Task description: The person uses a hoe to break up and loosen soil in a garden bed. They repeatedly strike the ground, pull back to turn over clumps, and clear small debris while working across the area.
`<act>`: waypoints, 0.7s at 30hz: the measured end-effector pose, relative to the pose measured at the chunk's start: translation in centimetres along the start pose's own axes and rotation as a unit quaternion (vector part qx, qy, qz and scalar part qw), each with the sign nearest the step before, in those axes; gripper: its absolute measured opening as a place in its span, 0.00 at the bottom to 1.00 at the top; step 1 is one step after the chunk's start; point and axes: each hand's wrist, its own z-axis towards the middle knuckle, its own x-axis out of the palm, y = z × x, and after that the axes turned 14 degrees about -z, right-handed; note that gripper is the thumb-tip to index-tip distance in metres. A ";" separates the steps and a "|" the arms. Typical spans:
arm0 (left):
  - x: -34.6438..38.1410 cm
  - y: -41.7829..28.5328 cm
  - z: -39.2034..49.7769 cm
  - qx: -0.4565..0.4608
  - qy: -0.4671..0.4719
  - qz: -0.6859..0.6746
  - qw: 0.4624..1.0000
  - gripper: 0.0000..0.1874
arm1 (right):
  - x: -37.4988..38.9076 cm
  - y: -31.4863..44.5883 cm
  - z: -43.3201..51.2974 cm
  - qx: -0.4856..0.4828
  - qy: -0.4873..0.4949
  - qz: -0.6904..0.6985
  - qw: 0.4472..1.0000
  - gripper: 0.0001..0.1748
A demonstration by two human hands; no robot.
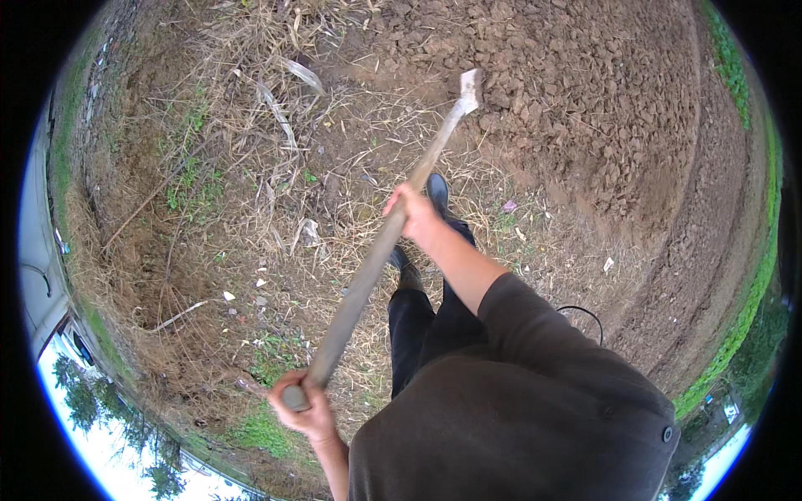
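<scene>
A long-handled hoe runs diagonally across the view. My left hand point(304, 404) is closed round the butt end of its thick wooden handle point(357, 294). Farther up, my right hand point(413, 213) grips the same handle near its middle. The pale metal hoe blade point(470, 91) is at the far end, over the border between straw-strewn ground and broken brown soil point(564, 106). Whether the blade touches the soil, I cannot tell. Below the handle are my two dark boots point(438, 193), one farther forward than the other.
Dry stalks and straw point(269, 119) cover ground to the left, with a thin branch point(156, 191) and green weeds point(188, 188). A dark curved cable or hose point(586, 310) shows by my right side. Green strips of plants point(745, 338) edge the soil at right.
</scene>
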 end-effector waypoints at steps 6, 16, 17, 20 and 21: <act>-12.5 1.6 -3.2 -0.175 -0.092 0.070 0.978 0.09 | 2.8 -10.2 -7.1 0.063 0.024 -0.083 0.994 0.09; 3.9 -0.3 -2.5 -0.144 0.028 -0.075 0.986 0.11 | -8.3 -0.3 1.6 -0.002 -0.090 -0.055 0.994 0.07; 3.3 -0.5 -2.1 -0.138 0.041 -0.071 0.987 0.11 | -7.9 -1.4 0.8 0.002 -0.086 -0.052 0.995 0.07; -3.7 0.9 -3.6 -0.146 -0.027 -0.004 0.989 0.10 | -3.1 -4.8 -2.7 0.016 -0.043 -0.030 0.998 0.04; -6.6 1.6 -4.1 -0.150 -0.045 0.065 0.986 0.12 | -2.0 -6.4 -4.3 0.029 -0.018 -0.069 0.997 0.04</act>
